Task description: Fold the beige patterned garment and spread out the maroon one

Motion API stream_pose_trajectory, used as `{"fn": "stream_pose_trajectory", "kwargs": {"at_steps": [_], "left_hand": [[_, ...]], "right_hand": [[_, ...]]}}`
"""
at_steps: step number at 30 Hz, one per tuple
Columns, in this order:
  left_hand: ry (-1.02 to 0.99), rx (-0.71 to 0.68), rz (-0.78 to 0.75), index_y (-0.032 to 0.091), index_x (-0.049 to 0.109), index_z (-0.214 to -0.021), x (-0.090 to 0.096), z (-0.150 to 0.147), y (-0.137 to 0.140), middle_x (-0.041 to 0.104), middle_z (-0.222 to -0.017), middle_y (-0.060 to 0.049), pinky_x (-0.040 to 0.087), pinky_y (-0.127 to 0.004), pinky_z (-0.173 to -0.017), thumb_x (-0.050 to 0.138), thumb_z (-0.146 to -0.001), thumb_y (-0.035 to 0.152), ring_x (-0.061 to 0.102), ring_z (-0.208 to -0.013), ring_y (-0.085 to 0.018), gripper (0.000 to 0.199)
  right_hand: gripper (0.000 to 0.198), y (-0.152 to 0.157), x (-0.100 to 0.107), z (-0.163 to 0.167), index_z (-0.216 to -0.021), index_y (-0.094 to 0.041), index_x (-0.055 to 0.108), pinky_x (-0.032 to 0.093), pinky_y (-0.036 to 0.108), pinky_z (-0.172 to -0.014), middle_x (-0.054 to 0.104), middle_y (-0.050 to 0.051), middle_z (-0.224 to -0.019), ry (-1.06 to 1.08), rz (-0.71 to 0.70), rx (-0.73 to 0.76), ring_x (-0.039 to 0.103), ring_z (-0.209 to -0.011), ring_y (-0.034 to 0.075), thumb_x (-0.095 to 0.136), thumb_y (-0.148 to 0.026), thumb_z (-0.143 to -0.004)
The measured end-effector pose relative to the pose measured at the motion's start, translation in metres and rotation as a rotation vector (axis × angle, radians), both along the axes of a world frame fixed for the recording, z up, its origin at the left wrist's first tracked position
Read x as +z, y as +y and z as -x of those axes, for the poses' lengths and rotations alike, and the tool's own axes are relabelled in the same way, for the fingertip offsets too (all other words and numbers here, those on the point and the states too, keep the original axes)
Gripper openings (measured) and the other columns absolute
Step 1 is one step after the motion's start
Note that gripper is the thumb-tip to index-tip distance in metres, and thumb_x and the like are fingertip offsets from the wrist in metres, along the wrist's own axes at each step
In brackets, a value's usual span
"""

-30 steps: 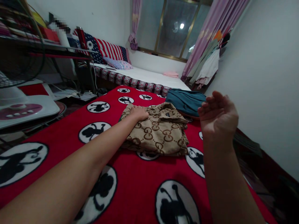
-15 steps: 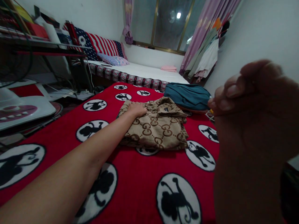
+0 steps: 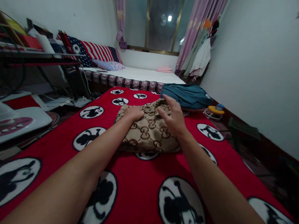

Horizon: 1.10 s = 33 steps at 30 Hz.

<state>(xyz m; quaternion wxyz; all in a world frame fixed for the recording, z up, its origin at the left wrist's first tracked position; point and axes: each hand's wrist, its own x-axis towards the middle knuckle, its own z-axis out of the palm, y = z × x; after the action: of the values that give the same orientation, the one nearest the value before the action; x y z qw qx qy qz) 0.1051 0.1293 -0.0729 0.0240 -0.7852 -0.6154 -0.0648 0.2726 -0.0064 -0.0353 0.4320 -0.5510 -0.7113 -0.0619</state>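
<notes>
Left hand (image 3: pixel 133 112) lies flat, fingers together, pressing the far-left part of the folded tan shirt (image 3: pixel 149 130). Right hand (image 3: pixel 172 116) has its grip spread open, palm down over the shirt's far-right part; contact unclear. Shirt lies flat on the red blanket (image 3: pixel 130 183), long axis running away from the person, collar at the far end. Teal garment (image 3: pixel 185 95) just beyond it.

What the hands and edges keep from view

The right hand (image 3: pixel 173 119) covers part of the folded tan shirt (image 3: pixel 147 132); the fan base (image 3: pixel 20 119) is cut off at the left edge, and both forearms run out at the bottom.
</notes>
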Motion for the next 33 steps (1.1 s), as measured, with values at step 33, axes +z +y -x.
{"fn": "stream_pose_trajectory", "kwargs": {"at_steps": [33], "left_hand": [[-0.191,-0.064,-0.132,0.021,0.056,-0.133,0.003,0.017,0.0,0.058,-0.135,-0.007,0.043,-0.032,-0.103,0.041,-0.086,0.029,0.054,-0.122,-0.023,0.051]], "right_hand": [[0.042,0.013,-0.058,-0.003,-0.132,-0.024,0.054,0.018,0.048,-0.114,0.057,0.009,-0.135,-0.372,0.188,-0.138,0.049,-0.124,0.024,0.045,-0.041,-0.095]]}}
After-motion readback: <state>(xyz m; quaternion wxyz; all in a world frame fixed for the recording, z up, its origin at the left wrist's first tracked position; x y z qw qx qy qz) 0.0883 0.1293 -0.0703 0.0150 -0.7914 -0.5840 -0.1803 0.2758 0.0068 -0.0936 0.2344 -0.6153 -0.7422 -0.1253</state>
